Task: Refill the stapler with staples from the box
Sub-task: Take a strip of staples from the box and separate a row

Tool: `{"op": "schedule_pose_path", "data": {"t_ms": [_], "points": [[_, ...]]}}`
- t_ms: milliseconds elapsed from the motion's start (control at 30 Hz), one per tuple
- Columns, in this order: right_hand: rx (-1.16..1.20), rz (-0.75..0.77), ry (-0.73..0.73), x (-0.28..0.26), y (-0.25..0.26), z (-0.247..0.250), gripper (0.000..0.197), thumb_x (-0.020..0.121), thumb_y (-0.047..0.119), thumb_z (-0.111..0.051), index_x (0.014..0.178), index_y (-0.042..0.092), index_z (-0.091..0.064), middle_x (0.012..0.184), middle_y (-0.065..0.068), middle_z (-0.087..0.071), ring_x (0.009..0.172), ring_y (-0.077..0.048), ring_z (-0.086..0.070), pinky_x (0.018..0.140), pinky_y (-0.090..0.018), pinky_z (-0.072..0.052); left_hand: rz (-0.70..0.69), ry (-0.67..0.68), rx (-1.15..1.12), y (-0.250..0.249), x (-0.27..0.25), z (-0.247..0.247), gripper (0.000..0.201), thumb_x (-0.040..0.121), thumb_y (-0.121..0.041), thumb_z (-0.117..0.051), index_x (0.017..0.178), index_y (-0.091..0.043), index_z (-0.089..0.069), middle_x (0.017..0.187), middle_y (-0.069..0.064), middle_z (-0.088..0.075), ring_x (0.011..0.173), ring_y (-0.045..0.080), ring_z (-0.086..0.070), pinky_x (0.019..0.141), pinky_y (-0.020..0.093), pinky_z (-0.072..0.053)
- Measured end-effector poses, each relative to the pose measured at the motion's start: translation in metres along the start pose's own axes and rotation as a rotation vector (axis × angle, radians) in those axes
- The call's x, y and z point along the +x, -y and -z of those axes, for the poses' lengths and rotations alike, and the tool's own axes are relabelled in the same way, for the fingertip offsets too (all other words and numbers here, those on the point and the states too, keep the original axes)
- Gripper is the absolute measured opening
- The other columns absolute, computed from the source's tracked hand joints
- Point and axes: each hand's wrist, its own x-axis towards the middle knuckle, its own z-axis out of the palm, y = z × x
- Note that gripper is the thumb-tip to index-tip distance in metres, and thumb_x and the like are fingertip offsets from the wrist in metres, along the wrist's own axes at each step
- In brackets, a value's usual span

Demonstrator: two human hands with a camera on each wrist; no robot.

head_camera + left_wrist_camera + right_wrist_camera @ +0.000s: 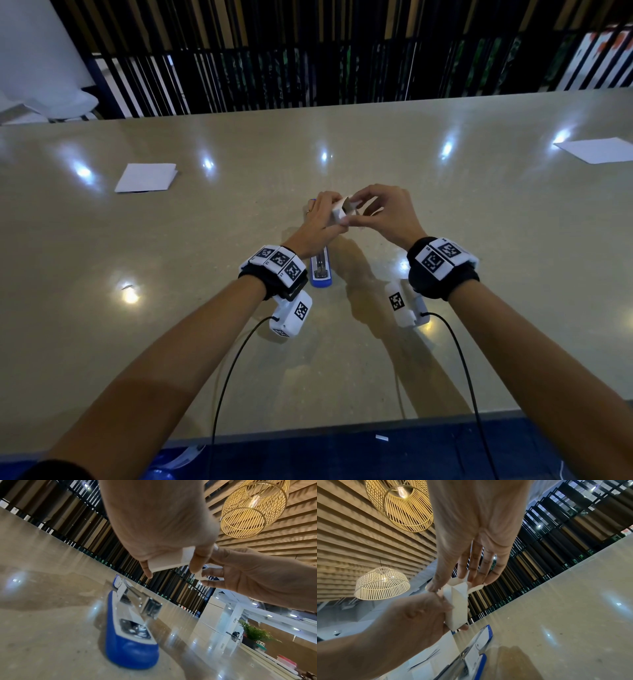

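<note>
Just above the surface (pixel 445 240), I held the small white box (pixel 339 213) in the air between both hands, over the far end of the stapler (pixel 321 270). My left hand (pixel 320 224) gripped its body, thumb on one side and fingers curled round the other. My right hand (pixel 387 214) pinched the flaps at its open end between thumb and fingertips.

From the head view the box was mostly covered by my fingers, and only the near end of the stapler showed below my left wrist. The left wrist view gave more: the stapler (pixel 130 628) lay flat on the surface, blue base down, its metal staple channel bare and its top swung back at the far end. The box (pixel 171 559) showed there as a plain white underside. The right wrist view showed the box (pixel 457 607) end on, with its flaps spread open under my right fingertips (pixel 486 580); what lay inside I could not tell. I could read no writing on the box or the stapler.

Farther out, a folded white paper (pixel 146 178) lay to my left and another white sheet (pixel 596 150) at the far right. The surface was glossy beige stone, catching lamp glare. Dark vertical slats (pixel 308 51) stood behind it, and woven cage lamps (pixel 399 504) hung from a wooden slatted ceiling.
</note>
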Motion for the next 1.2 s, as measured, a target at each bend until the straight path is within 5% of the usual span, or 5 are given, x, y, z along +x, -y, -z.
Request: {"op": "schedule_pose_path", "data": {"t_ms": [267,400,667,1067,1200], "points": [[-0.007,0.022,-0.043,0.000,-0.002,-0.007,0.040,0.060,0.021,-0.088,0.091,0.005,-0.070,0.086,0.002,-0.066,0.053,0.003,-0.058,0.056,-0.014,-0.053,0.007,0.076,-0.156,-0.004,-0.003,0.003,0.071,0.078,-0.057,-0.037,0.131,-0.009,-0.041,0.118,0.004,-0.041,0.108,0.011,-0.036,0.089,0.013,-0.032],[0.041,0.009,-0.050,-0.001,-0.002,-0.011,0.038,0.060,0.012,-0.087,0.092,0.003,-0.069,0.089,-0.003,-0.066,0.055,-0.013,-0.061,0.057,-0.023,-0.055,0.001,0.041,-0.172,-0.001,0.002,0.004,0.037,0.099,-0.028,-0.046,0.126,-0.002,-0.043,0.108,0.004,-0.047,0.086,-0.018,-0.043,0.077,0.005,-0.039],[0.067,-0.018,-0.053,-0.002,-0.001,-0.010,0.017,0.080,0.007,-0.070,0.095,0.003,-0.073,0.091,-0.007,-0.070,0.069,-0.019,-0.068,0.064,-0.016,-0.055,-0.106,0.031,-0.030,0.019,0.003,0.007,0.038,0.093,-0.039,-0.049,0.122,-0.015,-0.047,0.109,0.001,-0.053,0.104,0.027,-0.049,0.088,0.040,-0.042],[-0.111,0.291,-0.307,-0.002,0.009,-0.021,0.015,0.075,0.000,-0.073,0.090,0.000,-0.075,0.085,-0.017,-0.062,0.067,-0.015,-0.059,0.065,-0.014,-0.052,-0.376,-0.245,0.102,-0.004,0.007,0.021,0.037,0.088,-0.021,-0.052,0.118,0.000,-0.055,0.112,0.008,-0.060,0.102,0.012,-0.047,0.093,0.008,-0.033],[-0.101,0.308,-0.349,0.001,0.012,-0.022,0.014,0.074,0.000,-0.074,0.088,-0.001,-0.075,0.085,-0.018,-0.063,0.068,-0.020,-0.062,0.067,-0.009,-0.051,-0.456,-0.250,0.150,-0.005,0.010,0.030,0.033,0.088,-0.017,-0.053,0.120,-0.007,-0.053,0.117,0.014,-0.060,0.110,0.016,-0.046,0.097,0.011,-0.034]]}}
